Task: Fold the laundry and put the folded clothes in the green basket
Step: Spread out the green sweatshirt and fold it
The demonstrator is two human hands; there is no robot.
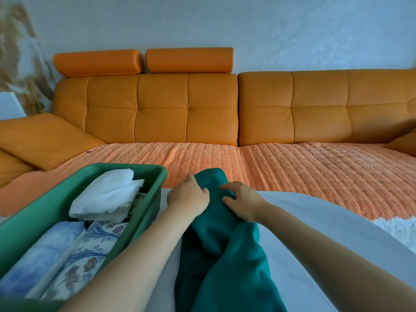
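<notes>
A dark teal garment [225,248] lies bunched on the white surface [304,233] in front of me, running from the bottom edge up to the orange throw. My left hand [189,199] grips its upper left edge with curled fingers. My right hand [243,204] holds the cloth just to the right, thumb and fingers pinched into a fold. The green basket [45,212] stands at the lower left, touching my left forearm. Inside it lie a folded white piece [108,194], a light blue roll [38,257] and a floral-printed piece [90,251].
An orange sofa [184,109] fills the back, with two bolster headrests [144,60] on top. A textured orange throw [292,167] covers its seat. An orange cushion [42,138] lies at the left. A white knitted cloth [396,230] shows at the right edge.
</notes>
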